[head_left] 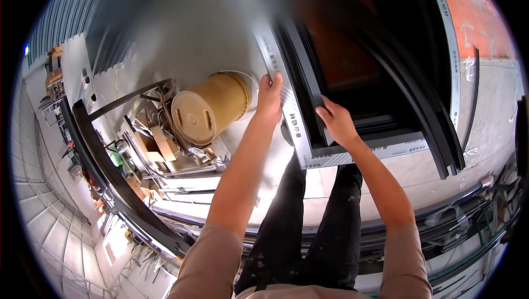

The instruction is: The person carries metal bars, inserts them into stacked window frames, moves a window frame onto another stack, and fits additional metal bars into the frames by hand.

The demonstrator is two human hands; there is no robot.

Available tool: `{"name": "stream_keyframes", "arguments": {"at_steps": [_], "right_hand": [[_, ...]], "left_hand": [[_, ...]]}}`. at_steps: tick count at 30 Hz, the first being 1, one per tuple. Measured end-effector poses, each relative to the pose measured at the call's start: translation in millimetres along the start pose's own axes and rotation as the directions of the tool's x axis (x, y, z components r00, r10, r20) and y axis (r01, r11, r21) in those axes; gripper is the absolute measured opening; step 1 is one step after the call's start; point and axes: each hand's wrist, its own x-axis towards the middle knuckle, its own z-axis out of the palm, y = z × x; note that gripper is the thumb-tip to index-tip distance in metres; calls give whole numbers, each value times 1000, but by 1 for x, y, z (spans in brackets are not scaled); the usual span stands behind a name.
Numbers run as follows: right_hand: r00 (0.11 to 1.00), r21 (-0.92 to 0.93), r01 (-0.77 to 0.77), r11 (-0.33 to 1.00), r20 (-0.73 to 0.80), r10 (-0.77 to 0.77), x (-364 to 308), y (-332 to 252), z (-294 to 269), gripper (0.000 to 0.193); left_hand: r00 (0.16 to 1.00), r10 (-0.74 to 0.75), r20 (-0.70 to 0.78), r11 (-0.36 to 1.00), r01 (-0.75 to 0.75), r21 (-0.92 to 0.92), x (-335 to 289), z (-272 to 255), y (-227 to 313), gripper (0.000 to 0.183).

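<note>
A large black window or door frame (pixel 374 143), its outer faces covered in white printed film, stands in front of me, its near corner low by my legs. My left hand (pixel 270 100) is closed round its left, film-covered edge. Inside that edge runs a dark grey profile (pixel 308 59), and my right hand (pixel 338 125) grips it near the lower corner, thumb on top. The fingertips of both hands are partly hidden. Black profiles (pixel 408 78) cross the right part of the frame and stick out past its lower right corner. Blur covers the far end.
Left of the frame, a tan barrel (pixel 212 106) lies tilted beside cardboard scraps (pixel 162 142) and a dark metal rack (pixel 127 103). An orange panel (pixel 476 12) and a thin black strip (pixel 472 100) are at right. Behind my legs, long profiles (pixel 457 216) lie stacked.
</note>
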Motion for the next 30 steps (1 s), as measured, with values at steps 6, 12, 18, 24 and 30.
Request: {"name": "stream_keyframes", "arguments": {"at_steps": [6, 12, 18, 24, 30], "right_hand": [[976, 185, -194, 963, 136, 170, 4, -9, 8, 37], [985, 92, -120, 989, 138, 107, 10, -8, 20, 47], [961, 107, -54, 993, 274, 23, 7, 5, 11, 34], [894, -29, -198, 980, 404, 193, 7, 13, 12, 37], [977, -161, 0, 987, 209, 34, -3, 7, 25, 38]], "left_hand": [[998, 60, -17, 998, -60, -34, -6, 7, 0, 33], [999, 37, -3, 997, -37, -66, -5, 7, 2, 31], [995, 91, 43, 995, -89, -48, -2, 1, -3, 33], [996, 90, 12, 994, -91, 57, -6, 5, 0, 36], [994, 109, -8, 993, -108, 54, -8, 7, 2, 36]]}}
